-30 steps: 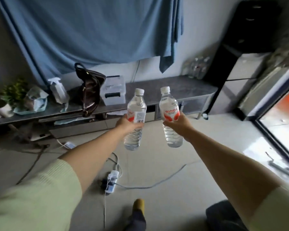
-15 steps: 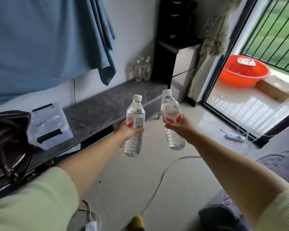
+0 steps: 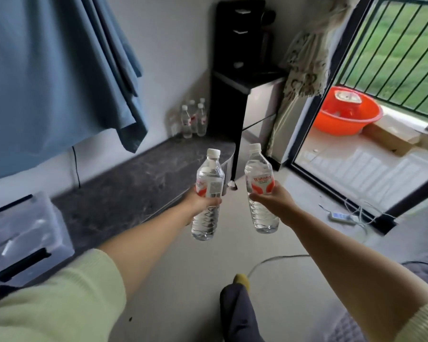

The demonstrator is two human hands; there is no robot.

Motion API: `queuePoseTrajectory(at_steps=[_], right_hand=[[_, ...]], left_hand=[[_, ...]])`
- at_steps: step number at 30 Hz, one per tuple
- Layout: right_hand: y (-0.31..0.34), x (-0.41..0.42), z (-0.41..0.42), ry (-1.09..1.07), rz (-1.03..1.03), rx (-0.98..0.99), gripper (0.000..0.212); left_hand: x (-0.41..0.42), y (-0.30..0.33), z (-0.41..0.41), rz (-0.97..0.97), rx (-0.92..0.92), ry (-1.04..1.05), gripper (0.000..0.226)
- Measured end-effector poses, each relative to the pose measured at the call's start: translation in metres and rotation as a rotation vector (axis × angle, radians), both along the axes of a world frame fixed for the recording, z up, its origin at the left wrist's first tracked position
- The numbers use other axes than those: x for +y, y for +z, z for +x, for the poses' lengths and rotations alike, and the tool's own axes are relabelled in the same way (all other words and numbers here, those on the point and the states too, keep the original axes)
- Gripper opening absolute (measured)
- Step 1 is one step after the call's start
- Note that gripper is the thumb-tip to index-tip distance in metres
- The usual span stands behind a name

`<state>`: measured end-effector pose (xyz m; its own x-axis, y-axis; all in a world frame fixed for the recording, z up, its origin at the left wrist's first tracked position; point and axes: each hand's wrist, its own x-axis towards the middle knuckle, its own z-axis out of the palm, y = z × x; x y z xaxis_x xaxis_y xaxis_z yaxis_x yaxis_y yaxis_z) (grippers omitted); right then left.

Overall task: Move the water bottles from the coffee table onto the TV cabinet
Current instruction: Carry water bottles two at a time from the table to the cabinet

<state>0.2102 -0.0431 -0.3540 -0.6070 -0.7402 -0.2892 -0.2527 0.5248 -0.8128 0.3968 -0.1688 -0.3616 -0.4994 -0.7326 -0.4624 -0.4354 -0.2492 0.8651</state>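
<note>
Daylight from right doorway (image 3: pixel 371 124), soft blur, wide-angle edge distortion

The clear box (image 3: pixel 22 233) is cut off at the left edge, its contents perhaps blurred beyond telling

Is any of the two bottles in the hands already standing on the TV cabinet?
No, the left hand and the right hand each grip a bottle in the air.
</note>
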Motion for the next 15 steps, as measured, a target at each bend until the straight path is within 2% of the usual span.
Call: queuePoseTrajectory(at_steps=[5,7,11,15], right_hand=[[0.005,-0.067,-0.056,0.043,-0.065,-0.038,0.028],[0.011,-0.103,-0.084,0.079,-0.073,-0.035,0.021],[0.012,-0.164,-0.135,0.095,-0.073,-0.017,0.022],[-0.001,-0.206,-0.166,0.096,0.009,-0.034,0.041]], left_hand=[[-0.068,-0.015,-0.053,-0.005,-0.101,0.047,0.067],[-0.095,-0.007,-0.079,0.008,-0.094,0.092,0.066],[-0.147,0.000,-0.128,0.022,-0.084,0.126,0.057],[-0.179,-0.009,-0.154,0.046,-0.120,0.117,0.059]])
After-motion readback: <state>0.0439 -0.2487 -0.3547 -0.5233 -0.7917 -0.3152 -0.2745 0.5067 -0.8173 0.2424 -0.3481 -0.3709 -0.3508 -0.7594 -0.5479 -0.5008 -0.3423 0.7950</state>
